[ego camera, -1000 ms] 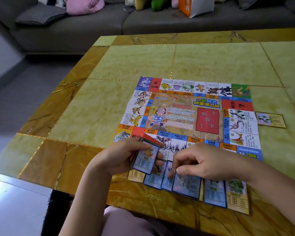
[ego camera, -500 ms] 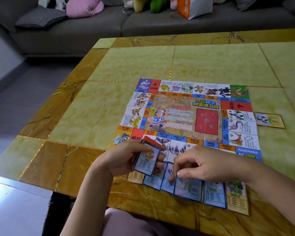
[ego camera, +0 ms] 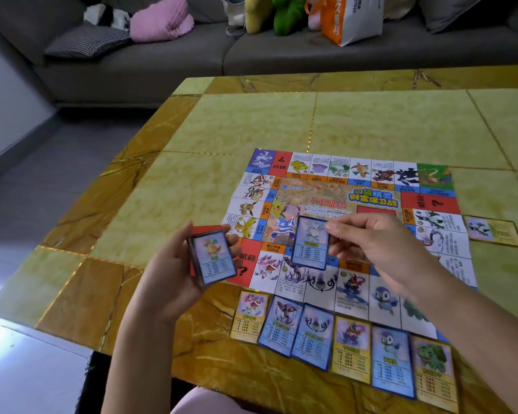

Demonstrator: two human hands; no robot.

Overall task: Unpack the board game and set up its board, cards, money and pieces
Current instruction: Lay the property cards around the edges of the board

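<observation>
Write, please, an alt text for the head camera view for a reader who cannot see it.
A person's left hand grips a deck of cards while the right hand pinches one blue-bordered card above a game board spread on a yellow table. Six cards lie in a row along the board's near edge, a lone card beside its right edge.

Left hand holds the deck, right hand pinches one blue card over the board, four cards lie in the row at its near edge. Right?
Not four: the head view shows six cards in the row. The left hand does hold the deck, and the right hand pinches one blue card over the board.
</observation>
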